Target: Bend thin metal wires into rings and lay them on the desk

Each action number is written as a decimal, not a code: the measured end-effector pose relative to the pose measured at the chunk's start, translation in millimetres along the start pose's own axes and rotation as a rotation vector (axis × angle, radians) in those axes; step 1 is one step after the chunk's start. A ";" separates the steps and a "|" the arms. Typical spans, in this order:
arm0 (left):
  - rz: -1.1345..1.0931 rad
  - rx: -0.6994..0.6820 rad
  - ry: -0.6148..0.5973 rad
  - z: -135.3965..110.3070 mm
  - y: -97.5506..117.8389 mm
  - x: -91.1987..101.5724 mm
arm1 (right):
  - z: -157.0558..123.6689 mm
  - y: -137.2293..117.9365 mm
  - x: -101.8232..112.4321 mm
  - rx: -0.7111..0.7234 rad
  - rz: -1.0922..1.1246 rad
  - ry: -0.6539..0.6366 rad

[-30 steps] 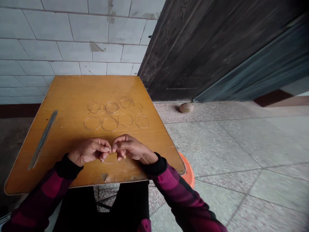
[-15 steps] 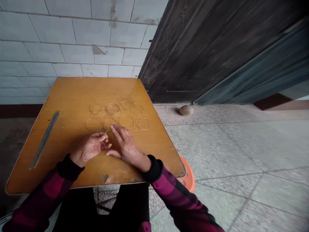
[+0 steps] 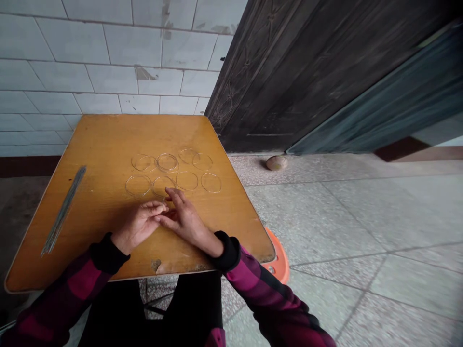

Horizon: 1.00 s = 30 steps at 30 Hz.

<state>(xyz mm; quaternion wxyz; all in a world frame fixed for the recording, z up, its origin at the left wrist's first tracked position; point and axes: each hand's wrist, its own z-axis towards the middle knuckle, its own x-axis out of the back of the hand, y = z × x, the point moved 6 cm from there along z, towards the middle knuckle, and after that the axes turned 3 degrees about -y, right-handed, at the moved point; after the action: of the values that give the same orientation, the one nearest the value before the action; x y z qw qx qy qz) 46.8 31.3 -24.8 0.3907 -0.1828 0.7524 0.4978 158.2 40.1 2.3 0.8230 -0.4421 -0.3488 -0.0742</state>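
Over at the near side of the wooden tabletop (image 3: pixel 108 144), the left hand (image 3: pixel 137 225) and right hand (image 3: pixel 184 222) sat close together, both half curled and almost meeting. A thin wire loop (image 3: pixel 165 199) showed right where they met, but honestly it was too fine to tell which hand had it pinched, or if either did. Farther out lay eight wire rings (image 3: pixel 187 180) in two rows, a few overlapping, and the nearer row sat just past the hands, so I'd say one careless reach could snag a ring and drag others out of line. Wire that light could also spring loose and skitter off. Room-wise, there was plenty of bare wood to the right, and a bundle of wire (image 3: pixel 63 224) lay well off to the left. The near edge ran close behind the hands, so anything dropped there could land on the floor (image 3: pixel 343 217).
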 end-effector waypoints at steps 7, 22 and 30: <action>0.051 -0.038 0.001 -2.2 -1.3 -3.8 | 1.6 -5.4 5.9 0.019 -0.018 0.030; 0.040 -0.038 0.077 -1.2 -3.0 9.7 | -1.1 -1.8 2.6 0.054 -0.182 0.038; 0.008 -0.020 0.059 -0.4 -2.8 10.9 | -1.5 -4.9 4.8 0.076 -0.245 0.042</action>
<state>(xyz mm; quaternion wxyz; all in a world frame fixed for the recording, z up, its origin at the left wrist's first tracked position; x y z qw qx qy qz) 41.6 31.0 -34.8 0.3643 -0.1983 0.7593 0.5015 160.4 36.9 8.1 0.8312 -0.3630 -0.3852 -0.1701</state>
